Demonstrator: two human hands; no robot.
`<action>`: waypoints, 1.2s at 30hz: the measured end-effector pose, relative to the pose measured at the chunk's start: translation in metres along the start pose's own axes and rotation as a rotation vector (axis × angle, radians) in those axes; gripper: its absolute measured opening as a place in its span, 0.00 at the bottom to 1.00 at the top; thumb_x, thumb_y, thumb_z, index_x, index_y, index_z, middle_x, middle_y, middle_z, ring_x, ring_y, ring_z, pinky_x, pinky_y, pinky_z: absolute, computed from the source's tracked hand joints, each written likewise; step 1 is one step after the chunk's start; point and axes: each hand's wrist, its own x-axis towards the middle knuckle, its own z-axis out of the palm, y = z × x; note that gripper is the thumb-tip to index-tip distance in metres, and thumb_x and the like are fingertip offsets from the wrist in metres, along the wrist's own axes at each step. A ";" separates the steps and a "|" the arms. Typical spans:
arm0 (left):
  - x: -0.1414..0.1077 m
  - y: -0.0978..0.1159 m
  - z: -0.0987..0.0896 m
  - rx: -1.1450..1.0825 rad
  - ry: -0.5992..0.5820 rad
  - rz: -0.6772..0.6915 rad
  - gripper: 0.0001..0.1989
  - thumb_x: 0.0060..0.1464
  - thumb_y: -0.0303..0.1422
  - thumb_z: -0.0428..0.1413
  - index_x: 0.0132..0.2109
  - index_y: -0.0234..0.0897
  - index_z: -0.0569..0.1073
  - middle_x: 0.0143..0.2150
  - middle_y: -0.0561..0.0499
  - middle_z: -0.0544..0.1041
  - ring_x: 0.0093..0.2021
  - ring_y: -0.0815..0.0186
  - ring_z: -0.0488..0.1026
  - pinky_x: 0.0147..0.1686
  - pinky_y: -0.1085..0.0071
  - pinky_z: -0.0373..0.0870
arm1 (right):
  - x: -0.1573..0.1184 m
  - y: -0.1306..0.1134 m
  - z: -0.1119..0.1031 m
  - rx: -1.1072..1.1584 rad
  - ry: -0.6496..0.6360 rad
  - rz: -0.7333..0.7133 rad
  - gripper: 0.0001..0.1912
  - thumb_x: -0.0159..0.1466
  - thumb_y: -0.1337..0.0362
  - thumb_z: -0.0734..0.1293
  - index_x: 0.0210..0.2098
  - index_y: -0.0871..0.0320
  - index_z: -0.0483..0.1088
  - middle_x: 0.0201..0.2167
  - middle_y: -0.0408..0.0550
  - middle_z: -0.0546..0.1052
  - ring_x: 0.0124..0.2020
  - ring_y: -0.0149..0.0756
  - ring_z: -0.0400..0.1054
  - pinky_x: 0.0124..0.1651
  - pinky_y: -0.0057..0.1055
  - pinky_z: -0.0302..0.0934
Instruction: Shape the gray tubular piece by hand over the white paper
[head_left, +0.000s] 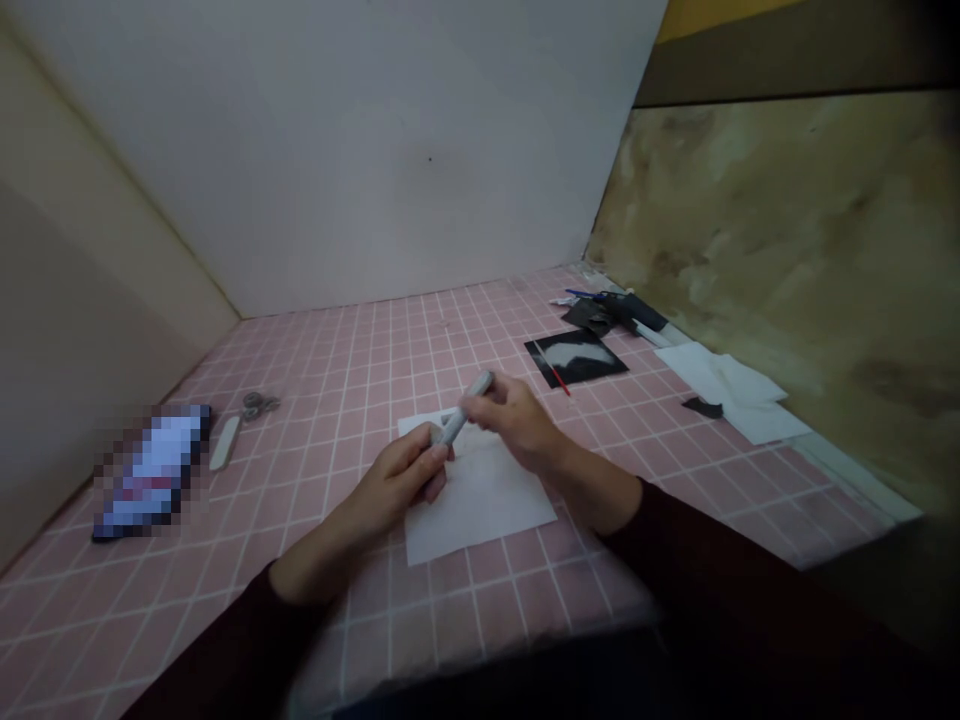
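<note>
Both hands' fingers (429,461) (484,411) snug round one grey stick (454,427); paper (480,510) beneath, dark card (579,356) beyond.

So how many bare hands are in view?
2: the bare left hand and the bare right hand, both holding the slim grey cylinder above the white paper sheet.

A hand could pass over the pink checked tabletop (322,370), between the left hand (401,470) and the white strip (225,443); straight ahead, room runs to the pale wall (420,180). On the right lies the black card (606,371); beyond it, a dark heap (589,318) and the mottled panel (787,220) block passage.
</note>
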 end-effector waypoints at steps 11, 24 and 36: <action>0.000 0.001 0.000 -0.011 0.009 -0.013 0.15 0.66 0.44 0.50 0.38 0.37 0.64 0.22 0.59 0.63 0.22 0.73 0.53 0.22 0.74 0.46 | -0.001 0.001 0.007 0.007 -0.038 0.049 0.16 0.51 0.55 0.74 0.26 0.57 0.65 0.21 0.38 0.68 0.24 0.29 0.61 0.29 0.30 0.54; -0.001 0.004 0.002 -0.010 -0.002 -0.007 0.14 0.66 0.43 0.50 0.38 0.37 0.64 0.22 0.58 0.64 0.22 0.73 0.53 0.22 0.74 0.47 | 0.001 -0.003 -0.001 0.097 0.031 0.025 0.16 0.52 0.56 0.75 0.26 0.57 0.66 0.20 0.37 0.67 0.24 0.28 0.60 0.30 0.30 0.54; -0.002 0.001 0.001 -0.030 -0.012 -0.022 0.14 0.67 0.43 0.49 0.39 0.37 0.66 0.22 0.58 0.64 0.20 0.73 0.51 0.21 0.74 0.44 | 0.003 -0.004 -0.005 0.130 0.111 -0.007 0.16 0.53 0.56 0.75 0.25 0.56 0.66 0.19 0.36 0.67 0.23 0.28 0.58 0.30 0.30 0.53</action>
